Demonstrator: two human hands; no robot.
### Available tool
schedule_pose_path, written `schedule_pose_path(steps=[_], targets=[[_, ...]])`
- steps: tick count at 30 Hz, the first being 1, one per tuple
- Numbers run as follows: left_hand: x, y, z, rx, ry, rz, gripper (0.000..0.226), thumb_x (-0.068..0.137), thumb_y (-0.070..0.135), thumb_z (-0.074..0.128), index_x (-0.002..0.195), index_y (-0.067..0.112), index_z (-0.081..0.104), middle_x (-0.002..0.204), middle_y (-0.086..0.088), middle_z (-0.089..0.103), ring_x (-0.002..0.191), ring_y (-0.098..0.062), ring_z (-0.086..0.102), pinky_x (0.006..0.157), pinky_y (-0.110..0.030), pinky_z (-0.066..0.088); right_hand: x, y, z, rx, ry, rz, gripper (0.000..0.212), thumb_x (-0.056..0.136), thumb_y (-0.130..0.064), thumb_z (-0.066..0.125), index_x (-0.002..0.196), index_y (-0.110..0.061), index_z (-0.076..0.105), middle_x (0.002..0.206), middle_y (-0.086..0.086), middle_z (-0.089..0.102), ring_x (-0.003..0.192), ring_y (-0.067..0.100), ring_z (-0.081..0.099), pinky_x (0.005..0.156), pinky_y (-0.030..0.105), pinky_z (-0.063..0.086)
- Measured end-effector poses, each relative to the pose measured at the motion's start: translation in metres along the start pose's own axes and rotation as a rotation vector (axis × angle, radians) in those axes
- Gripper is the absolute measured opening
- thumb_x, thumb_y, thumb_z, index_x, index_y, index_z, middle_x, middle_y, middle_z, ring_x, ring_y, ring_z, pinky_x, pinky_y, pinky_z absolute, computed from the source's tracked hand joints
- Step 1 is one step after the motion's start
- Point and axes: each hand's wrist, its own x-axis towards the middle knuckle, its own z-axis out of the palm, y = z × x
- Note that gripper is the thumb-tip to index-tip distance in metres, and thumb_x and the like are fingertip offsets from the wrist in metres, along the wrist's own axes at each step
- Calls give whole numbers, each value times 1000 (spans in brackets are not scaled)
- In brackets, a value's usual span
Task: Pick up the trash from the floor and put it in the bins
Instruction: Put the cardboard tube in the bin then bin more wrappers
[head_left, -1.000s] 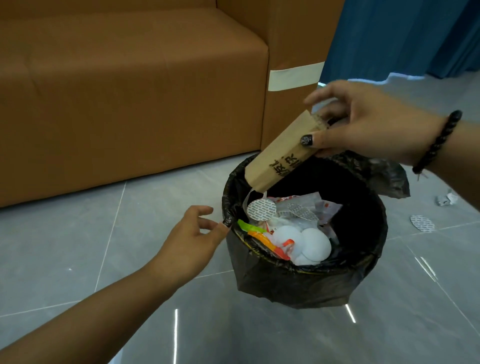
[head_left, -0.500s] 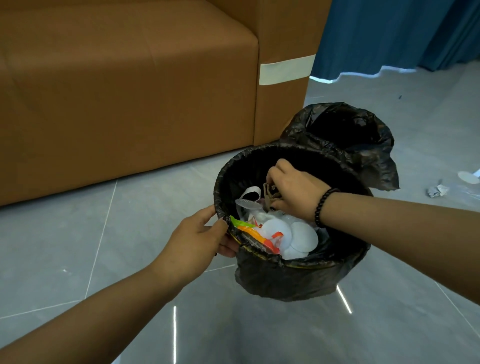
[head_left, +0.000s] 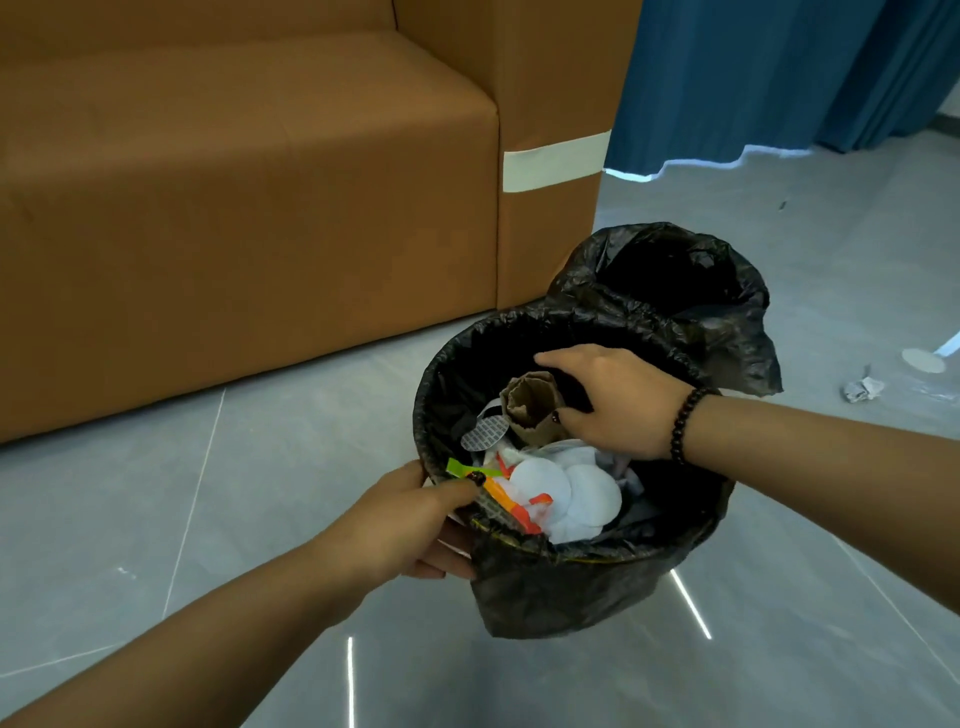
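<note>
Gripping the near rim of the round black-bagged waste bin (head_left: 597, 582), thumb hooked inside, the left hand (head_left: 410, 519) steadies it while the right hand (head_left: 618, 400), fingers spread and loosely arched, rests over the upright brown paper tube (head_left: 532, 410) inside the bin, crumpled white paper scrap (head_left: 862, 388) on grey floor tiles (head_left: 156, 519) far right.

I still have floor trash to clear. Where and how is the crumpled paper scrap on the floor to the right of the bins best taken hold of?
Pinch the crumpled paper scrap from straight above, across its raised creased middle. It lies loose on the bare floor with nothing touching it, so a top-down grip with fingertips closing on its two sides looks easiest.
</note>
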Motion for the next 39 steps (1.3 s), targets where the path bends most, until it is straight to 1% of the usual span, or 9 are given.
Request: schedule_pose_path(steps=[8, 12, 15, 20, 24, 29, 32, 35, 39], targets=[[-4, 2, 17, -37, 138, -14, 18, 92, 9, 47, 101, 14, 61, 80, -10, 74, 61, -26, 72, 55, -29, 56, -83, 34, -25, -106, 65, 14, 40, 87, -22, 56, 127, -19, 52, 136, 0, 41, 129, 18, 37, 104, 33, 40], [-16, 7, 27, 0, 113, 1, 17, 90, 4, 47, 91, 11, 62, 63, -7, 73, 57, -25, 71, 47, -25, 54, -120, 53, -23, -139, 15, 162, 55, 86, -22, 58, 136, -18, 39, 146, 4, 23, 132, 23, 31, 105, 30, 38], [-18, 20, 49, 27, 39, -19, 17, 91, 2, 47, 91, 9, 63, 62, -9, 72, 56, -27, 71, 44, -25, 53, -153, 69, -17, 132, 128, 359, 76, 83, -19, 62, 145, -19, 18, 150, 0, 10, 128, 24, 39, 94, 20, 36], [-15, 47, 98, 88, -11, -35, 17, 88, 2, 47, 91, 4, 64, 68, -14, 73, 61, -33, 71, 66, -40, 59, -186, 113, -18, 539, 206, 720, 68, 84, -6, 53, 144, -19, 25, 133, 10, 49, 113, 23, 52, 88, 29, 45], [-7, 73, 156, 115, -52, -45, 14, 88, 4, 48, 91, 4, 62, 69, -16, 72, 60, -35, 71, 77, -47, 58, -208, 157, -32, 558, 281, 788, 56, 81, 2, 44, 133, -20, 42, 111, 6, 59, 99, 23, 55, 78, 28, 43], [21, 108, 229, 77, -79, -27, 20, 91, 8, 43, 105, 9, 59, 87, -16, 72, 60, -31, 71, 54, -29, 55, -219, 230, -57, 544, 382, 796, 56, 81, 4, 41, 133, -18, 44, 109, 8, 58, 94, 22, 53, 71, 25, 42], [44, 129, 256, 66, -27, -5, 23, 91, 7, 41, 108, 7, 56, 93, -20, 72, 62, -34, 72, 58, -32, 57, -211, 271, -68, 545, 409, 753, 57, 82, 5, 40, 133, -19, 43, 105, 7, 59, 87, 22, 52, 59, 21, 41], [68, 152, 281, 55, 34, -1, 23, 92, 8, 39, 107, 4, 56, 88, -21, 72, 62, -35, 72, 65, -37, 56, -198, 309, -70, 596, 464, 711, 59, 81, 5, 40, 135, -20, 43, 114, 8, 59, 90, 20, 51, 68, 21, 42], [104, 179, 307, -4, 120, 2, 21, 97, 10, 37, 94, 7, 57, 74, -16, 73, 52, -32, 70, 52, -32, 54, -179, 349, -73, 684, 607, 680, 59, 80, 6, 41, 132, -22, 47, 113, 3, 57, 89, 14, 49, 69, 16, 42]])
